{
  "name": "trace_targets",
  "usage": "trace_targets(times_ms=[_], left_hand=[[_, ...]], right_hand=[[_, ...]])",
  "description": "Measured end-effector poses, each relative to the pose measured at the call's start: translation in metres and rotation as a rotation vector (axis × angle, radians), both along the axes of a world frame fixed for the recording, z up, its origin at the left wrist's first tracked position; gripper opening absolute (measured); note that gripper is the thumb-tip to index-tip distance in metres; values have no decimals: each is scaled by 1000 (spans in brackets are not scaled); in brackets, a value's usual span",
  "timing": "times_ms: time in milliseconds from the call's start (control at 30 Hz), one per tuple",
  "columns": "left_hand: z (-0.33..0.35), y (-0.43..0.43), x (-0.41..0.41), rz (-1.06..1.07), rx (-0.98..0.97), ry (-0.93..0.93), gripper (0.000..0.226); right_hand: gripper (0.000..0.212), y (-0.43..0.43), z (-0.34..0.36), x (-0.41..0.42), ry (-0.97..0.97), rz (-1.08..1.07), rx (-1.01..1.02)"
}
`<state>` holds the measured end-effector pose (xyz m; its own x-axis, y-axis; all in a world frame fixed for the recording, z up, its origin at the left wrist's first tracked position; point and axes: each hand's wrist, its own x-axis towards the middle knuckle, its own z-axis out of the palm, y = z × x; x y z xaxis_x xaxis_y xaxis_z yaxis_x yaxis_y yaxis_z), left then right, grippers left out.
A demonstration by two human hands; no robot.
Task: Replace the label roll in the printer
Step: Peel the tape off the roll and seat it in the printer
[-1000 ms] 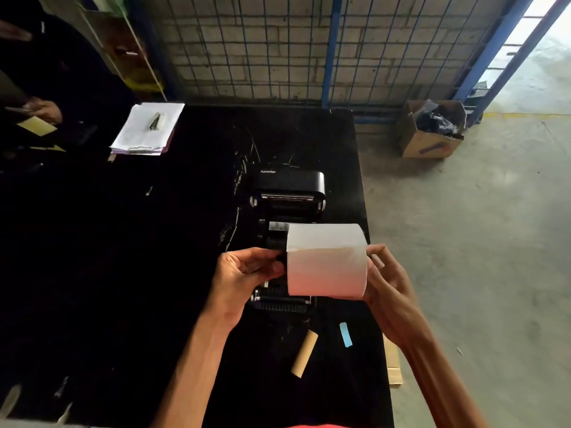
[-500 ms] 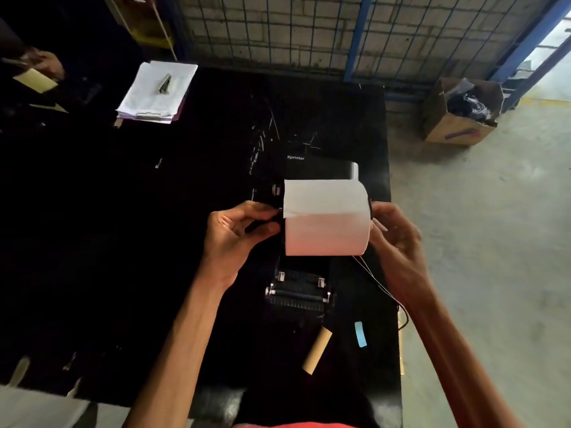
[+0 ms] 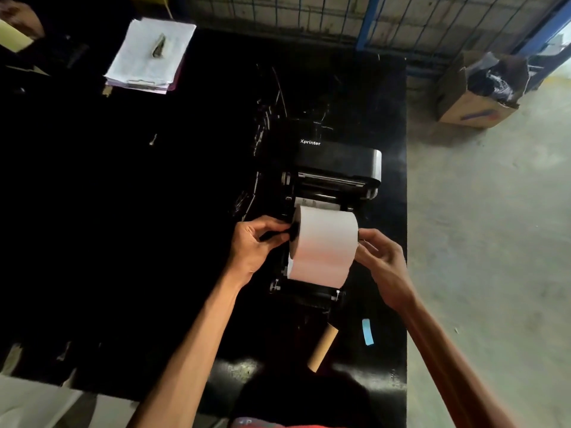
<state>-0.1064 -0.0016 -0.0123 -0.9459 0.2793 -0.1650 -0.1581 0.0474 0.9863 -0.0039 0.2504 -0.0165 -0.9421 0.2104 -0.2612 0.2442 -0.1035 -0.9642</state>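
Observation:
A black Xprinter label printer [image 3: 336, 159] stands open on the black table [image 3: 123, 211], its lid tipped back. A full white label roll [image 3: 323, 245] lies across the open bay, low between the side walls. My left hand [image 3: 255, 245] pinches the black spindle end at the roll's left side. My right hand [image 3: 381, 264] touches the roll's right end with its fingertips. Whether the roll rests in the holders is hidden. An empty brown cardboard core [image 3: 323, 347] lies on the table in front of the printer.
A small blue label strip [image 3: 367, 332] lies right of the core. A clipboard with papers [image 3: 151, 55] sits at the back left, near another person's hand [image 3: 18, 13]. A cardboard box [image 3: 479, 91] stands on the concrete floor beyond the table's right edge. Wire fencing runs behind.
Both hands have lowered the white roll from above the printer down into the open bay. The roll now hides the bay and the lid shows behind it.

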Motion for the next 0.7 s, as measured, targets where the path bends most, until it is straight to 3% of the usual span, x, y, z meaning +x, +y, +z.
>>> trace_targets(times_ms=[433,700], left_hand=[[-41,12,-17,90,-138,-141,44],[-63,11,-10,137,-178,-167,40]], right_hand=[[19,-2,-39,-14,-83,-36,12],[22,-1,-53,-23,-197,-19,519]])
